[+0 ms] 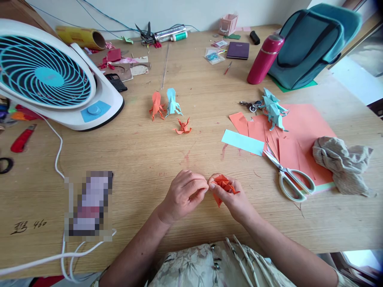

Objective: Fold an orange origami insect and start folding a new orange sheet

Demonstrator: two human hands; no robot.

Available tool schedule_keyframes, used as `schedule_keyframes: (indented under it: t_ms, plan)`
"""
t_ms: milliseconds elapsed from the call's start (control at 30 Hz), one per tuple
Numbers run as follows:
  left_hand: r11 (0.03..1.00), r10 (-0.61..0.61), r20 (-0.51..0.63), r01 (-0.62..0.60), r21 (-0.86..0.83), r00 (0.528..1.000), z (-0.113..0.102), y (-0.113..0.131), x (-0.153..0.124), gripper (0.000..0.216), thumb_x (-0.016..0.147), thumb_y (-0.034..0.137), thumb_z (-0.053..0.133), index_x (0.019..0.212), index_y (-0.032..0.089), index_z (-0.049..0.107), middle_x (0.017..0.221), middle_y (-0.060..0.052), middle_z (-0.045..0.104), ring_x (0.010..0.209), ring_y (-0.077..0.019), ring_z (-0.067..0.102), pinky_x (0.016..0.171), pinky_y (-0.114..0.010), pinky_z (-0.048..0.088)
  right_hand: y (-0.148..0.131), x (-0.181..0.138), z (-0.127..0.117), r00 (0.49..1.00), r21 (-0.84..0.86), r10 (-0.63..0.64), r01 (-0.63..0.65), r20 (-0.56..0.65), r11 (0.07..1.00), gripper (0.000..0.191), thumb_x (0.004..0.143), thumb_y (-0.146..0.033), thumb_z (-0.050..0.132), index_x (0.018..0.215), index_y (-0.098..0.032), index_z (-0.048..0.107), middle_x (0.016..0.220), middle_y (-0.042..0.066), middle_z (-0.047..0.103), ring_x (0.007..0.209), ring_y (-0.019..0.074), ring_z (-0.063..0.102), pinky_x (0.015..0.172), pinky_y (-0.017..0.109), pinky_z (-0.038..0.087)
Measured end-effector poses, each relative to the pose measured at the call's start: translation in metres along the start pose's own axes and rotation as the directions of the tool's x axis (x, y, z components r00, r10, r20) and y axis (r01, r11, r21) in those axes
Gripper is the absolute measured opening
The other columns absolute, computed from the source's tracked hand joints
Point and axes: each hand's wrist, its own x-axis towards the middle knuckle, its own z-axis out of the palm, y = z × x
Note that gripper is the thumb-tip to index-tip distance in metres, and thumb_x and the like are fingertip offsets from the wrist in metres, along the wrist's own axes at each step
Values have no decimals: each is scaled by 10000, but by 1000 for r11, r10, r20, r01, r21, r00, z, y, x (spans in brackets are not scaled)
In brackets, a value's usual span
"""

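Note:
My right hand (235, 201) is closed around a folded orange paper origami figure (223, 184), its pointed ends sticking out between thumb and fingers. My left hand (187, 193) is closed in a pinch, its fingertips meeting the right thumb and forefinger at the figure's left end. Whatever lies between those left fingertips is hidden. Beyond my hands stand an orange origami figure (156, 105) and a light blue one (172, 102), with a small orange legged piece (183, 126) in front of them.
To the right, white-handled scissors (287, 174) lie by a light blue strip (243, 142), orange paper sheets (314, 119) and a crumpled cloth (344, 163). A fan (101, 95), a blurred phone (91, 203) and white cables occupy the left. A pink bottle (265, 59) stands behind.

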Motion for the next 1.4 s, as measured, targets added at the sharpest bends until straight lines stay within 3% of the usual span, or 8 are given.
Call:
schedule_keyframes:
  t_ms: [467,667,900,1100,1400]
  plan:
    - [999,-42,147,38,29,988,-12,4,9,127,946,124,533,862,211,573,829,-12,680,763,-146,589,756,-294,454,2,2,-5,999,-92,32,-28,45,995,361,773,-514,752,764,-177,624,601,-48,430,547,97,350,480,225,307]
    - [996,-78,198,87,-35,977,-16,4,12,107,950,132,553,871,201,576,832,-9,673,773,-142,589,759,-280,455,-1,3,-4,997,-111,46,-39,61,993,336,781,-500,747,761,-186,628,563,-57,432,519,100,373,479,231,323]
    - [974,-151,119,168,-149,981,-13,4,9,70,922,128,614,917,198,612,813,-3,657,750,-126,609,740,-259,481,-1,3,-3,1000,-78,-16,14,-25,997,365,771,-523,751,774,-178,632,631,-35,488,563,105,401,502,237,331]
    - [972,-177,9,176,-154,984,-10,4,7,72,916,128,625,903,197,641,808,-11,668,731,-123,623,701,-250,493,1,1,-5,998,-102,-61,61,4,993,287,805,-456,743,801,-193,627,606,-51,463,525,102,398,486,239,328]
    - [989,-102,49,107,-104,994,-13,3,9,101,933,117,589,915,200,644,831,-24,704,777,-136,659,740,-259,512,-3,-2,-4,995,-158,-85,91,48,983,271,848,-445,701,802,-205,582,616,-59,445,512,98,389,484,241,323]
